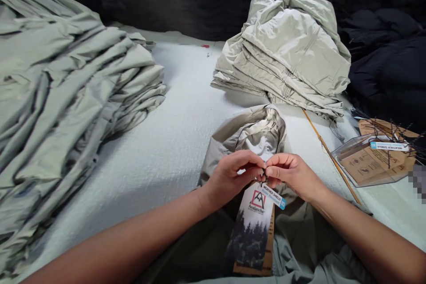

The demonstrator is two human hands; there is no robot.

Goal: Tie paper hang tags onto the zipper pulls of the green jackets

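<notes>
Both of my hands meet in the middle of the view, pinching a thin dark hang tag string [263, 176]. My left hand [234, 171] closes thumb and forefinger on it from one side. From the other side my right hand [291, 174] does the same, with the fingertips almost touching. Below them dangle a white Avalanche hang tag [254, 226] with a forest print, a brown card behind it, and a small Weather Shield label [273, 197]. Under my hands lies a grey-beige garment [221, 142] with a gathered, hood-like part. The exact point where the string is fastened is hidden by my fingers.
A large heap of grey-green garments [66, 80] covers the left of the white table [159, 151]. Folded beige garments [293, 49] are stacked at the back right. A clear tray [362, 182] holds brown tags and black strings, beside a yellow strip [328, 153]. Dark puffy fabric [389, 75] stands behind.
</notes>
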